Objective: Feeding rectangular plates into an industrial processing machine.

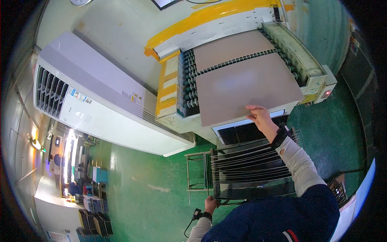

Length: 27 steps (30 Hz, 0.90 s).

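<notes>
A flat brownish-grey panel point(246, 86) lies on the roller conveyor point(190, 97), its near edge reaching past the rollers. My right hand point(260, 117) is at that near edge, fingers stretched out with a gap to the thumb. Whether the fingertips touch the panel I cannot tell. Behind it, a second panel of the same colour point(229, 50) rests farther up the rollers, partly under the machine's white cover. Below the conveyor's end stands a dark slotted rack point(250, 167) with thin rods across it. My left hand point(210, 205) is closed on the rack's near left corner.
A large white air conditioner point(117, 101) stands left of the conveyor. Beside the rack is a metal frame point(197, 171) on the green floor point(141, 185). A control box with a red light point(327, 93) juts from the conveyor's right side. Stacked racks point(94, 222) stand far left.
</notes>
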{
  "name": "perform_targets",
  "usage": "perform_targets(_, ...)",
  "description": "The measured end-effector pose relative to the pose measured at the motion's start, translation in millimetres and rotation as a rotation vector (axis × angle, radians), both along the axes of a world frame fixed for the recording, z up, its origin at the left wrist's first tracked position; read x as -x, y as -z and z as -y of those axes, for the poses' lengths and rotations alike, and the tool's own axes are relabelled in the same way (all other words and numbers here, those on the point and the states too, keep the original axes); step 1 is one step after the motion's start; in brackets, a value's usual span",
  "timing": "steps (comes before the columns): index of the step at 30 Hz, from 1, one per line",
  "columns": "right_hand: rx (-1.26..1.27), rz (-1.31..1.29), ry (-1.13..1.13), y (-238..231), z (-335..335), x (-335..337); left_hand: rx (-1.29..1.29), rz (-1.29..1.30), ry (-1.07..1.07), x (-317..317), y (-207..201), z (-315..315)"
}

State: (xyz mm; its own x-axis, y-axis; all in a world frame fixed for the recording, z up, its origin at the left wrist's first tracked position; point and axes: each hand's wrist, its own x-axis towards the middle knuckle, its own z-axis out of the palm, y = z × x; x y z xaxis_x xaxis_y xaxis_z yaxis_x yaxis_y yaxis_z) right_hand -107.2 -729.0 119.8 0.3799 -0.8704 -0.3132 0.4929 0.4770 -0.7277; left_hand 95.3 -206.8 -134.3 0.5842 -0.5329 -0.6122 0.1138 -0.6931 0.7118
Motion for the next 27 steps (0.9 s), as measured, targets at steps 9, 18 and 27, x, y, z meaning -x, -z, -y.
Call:
perform_targets(9,0.032,0.02,-0.005,6,14,1,0.067,0.013,0.006,7,-17,12)
perform_targets(18,0.046,0.034,-0.014,6,16,-1,0.143,-0.166,-0.13,19,-45,21)
perform_targets(27,0.067,0.072,-0.104,16,33,-20,0.171,-0.038,-0.089,0,2,-4)
